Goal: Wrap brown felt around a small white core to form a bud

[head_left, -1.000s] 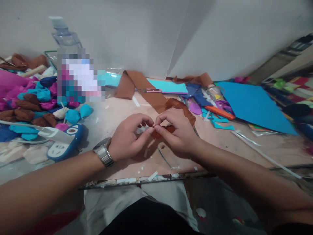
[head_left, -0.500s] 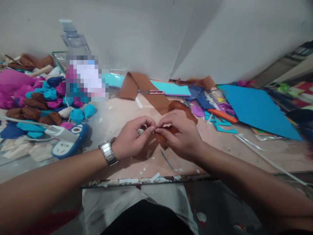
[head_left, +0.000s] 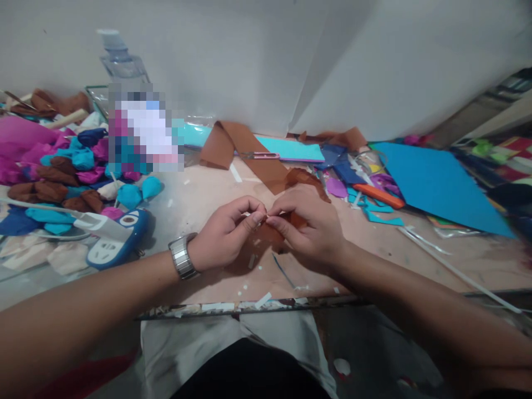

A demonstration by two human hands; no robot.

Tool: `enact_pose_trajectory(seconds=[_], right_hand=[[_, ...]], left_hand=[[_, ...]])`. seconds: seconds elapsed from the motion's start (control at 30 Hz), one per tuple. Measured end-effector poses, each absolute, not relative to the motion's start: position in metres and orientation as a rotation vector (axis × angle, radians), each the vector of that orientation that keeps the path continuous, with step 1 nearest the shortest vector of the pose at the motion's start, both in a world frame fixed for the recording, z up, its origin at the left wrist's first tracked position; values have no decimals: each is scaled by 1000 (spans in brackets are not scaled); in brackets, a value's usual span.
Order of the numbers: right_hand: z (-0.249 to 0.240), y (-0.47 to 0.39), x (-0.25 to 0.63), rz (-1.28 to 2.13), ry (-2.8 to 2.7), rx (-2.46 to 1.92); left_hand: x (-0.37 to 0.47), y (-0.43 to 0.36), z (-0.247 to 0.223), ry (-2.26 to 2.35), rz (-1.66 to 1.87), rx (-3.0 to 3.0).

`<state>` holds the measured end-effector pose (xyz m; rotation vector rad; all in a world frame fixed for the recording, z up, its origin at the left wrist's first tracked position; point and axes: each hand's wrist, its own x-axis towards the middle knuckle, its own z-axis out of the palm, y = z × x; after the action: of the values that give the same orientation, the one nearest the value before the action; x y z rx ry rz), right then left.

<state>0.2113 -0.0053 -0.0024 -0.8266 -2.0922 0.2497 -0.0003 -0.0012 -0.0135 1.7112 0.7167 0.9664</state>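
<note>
Above the middle of the table, my left hand (head_left: 230,230) and my right hand (head_left: 310,227) meet, thumb and forefinger pinched on each. My right hand holds a piece of brown crepe paper (head_left: 298,220), partly hidden behind its fingers. The left fingertips press together right against the right ones; what lies between them is too small to make out. Just beyond my right hand lies a ruffled piece of brown paper (head_left: 310,178). A long brown crepe strip (head_left: 257,160) stretches behind it, with pink-handled thread snips (head_left: 266,155) on top.
Crumpled coloured paper pieces (head_left: 54,194) heap up at the left, near a blue-and-white power strip (head_left: 118,238) and a plastic bottle (head_left: 124,66). An orange cutter (head_left: 379,195) and a large blue sheet (head_left: 436,185) lie at the right. Paper scraps line the table's front edge (head_left: 216,306).
The brown paper below my fingertips has shifted and shows less clearly between my hands. Both hands stay pinched together in nearly the same place.
</note>
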Motion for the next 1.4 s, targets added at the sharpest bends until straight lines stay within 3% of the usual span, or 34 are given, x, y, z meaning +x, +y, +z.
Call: enact_pose_trajectory(seconds=[1.0,1.4], right_hand=[[-4,-5,211,248,-2077,-810],[-2,-6,209,255,-2063,-827]], left_hand=[[0,2,-10,801,833,1498],[2,-7,-9,830,808,1720]])
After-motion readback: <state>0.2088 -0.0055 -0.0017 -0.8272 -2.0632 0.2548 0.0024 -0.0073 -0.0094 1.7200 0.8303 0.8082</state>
